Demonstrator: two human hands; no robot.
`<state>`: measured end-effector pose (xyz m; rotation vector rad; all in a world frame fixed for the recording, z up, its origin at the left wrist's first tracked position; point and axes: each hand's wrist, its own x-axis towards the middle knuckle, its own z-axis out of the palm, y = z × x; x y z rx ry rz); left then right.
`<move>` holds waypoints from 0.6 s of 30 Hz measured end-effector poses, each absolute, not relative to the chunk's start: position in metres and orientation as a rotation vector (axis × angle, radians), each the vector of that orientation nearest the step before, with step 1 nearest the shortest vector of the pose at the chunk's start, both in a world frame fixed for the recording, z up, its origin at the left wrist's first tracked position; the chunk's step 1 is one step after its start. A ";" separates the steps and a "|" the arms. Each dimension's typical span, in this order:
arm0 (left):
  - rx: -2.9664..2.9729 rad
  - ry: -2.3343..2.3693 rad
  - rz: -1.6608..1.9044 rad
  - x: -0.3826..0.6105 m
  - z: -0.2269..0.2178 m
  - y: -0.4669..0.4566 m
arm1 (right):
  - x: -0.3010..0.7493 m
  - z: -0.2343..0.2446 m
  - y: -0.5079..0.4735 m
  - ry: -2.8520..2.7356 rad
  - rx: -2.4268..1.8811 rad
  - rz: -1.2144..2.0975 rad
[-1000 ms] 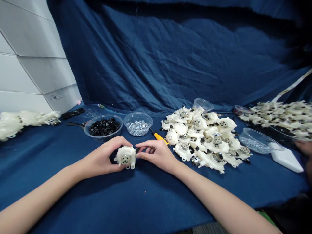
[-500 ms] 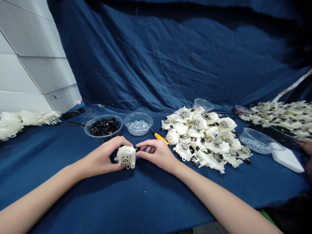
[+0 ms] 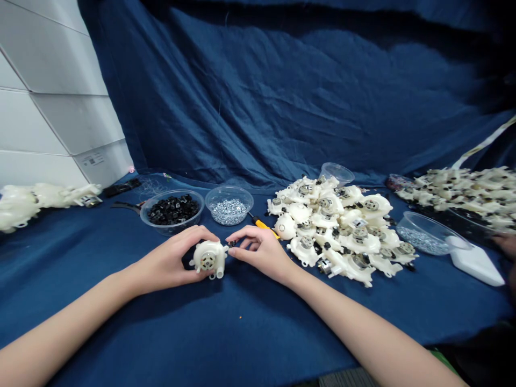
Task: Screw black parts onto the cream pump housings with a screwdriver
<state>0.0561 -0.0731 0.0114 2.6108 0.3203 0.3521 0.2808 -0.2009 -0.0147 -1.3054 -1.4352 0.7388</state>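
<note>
My left hand (image 3: 171, 262) is wrapped around a small white plastic motor housing (image 3: 208, 258) resting on the blue cloth, its round metal centre facing me. My right hand (image 3: 260, 249) sits just to the right of it, thumb and forefinger pinched on a tiny dark part (image 3: 231, 244) held against the housing's right side. A yellow-handled screwdriver (image 3: 263, 226) lies just behind my right hand, partly hidden by it.
A bowl of black parts (image 3: 172, 210) and a bowl of silver screws (image 3: 229, 205) stand behind my hands. A heap of white housings (image 3: 336, 228) lies right. Farther right are another screw bowl (image 3: 423, 232), a white block (image 3: 475, 262), more housings (image 3: 467, 191) and another person's hand (image 3: 506, 244).
Almost nothing has moved. My right hand's fingers have shifted slightly at the housing's right side; the left hand keeps the same hold.
</note>
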 end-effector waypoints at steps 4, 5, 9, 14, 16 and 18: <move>2.604 0.323 0.354 0.056 0.011 -0.073 | 0.281 -0.013 -0.201 -1.493 -1.297 0.691; 2.603 0.322 0.354 0.056 0.011 -0.072 | 0.281 -0.013 -0.201 -1.515 -1.297 0.679; 2.603 0.334 0.352 0.055 0.010 -0.072 | 0.280 -0.014 -0.201 -1.481 -1.317 0.687; 2.602 0.348 0.340 0.055 0.011 -0.073 | 0.280 -0.015 -0.202 -1.437 -1.325 0.686; 2.602 0.347 0.342 0.055 0.012 -0.073 | 0.280 -0.015 -0.202 -1.464 -1.316 0.678; 2.603 0.343 0.343 0.055 0.013 -0.074 | 0.280 -0.015 -0.202 -1.490 -1.304 0.677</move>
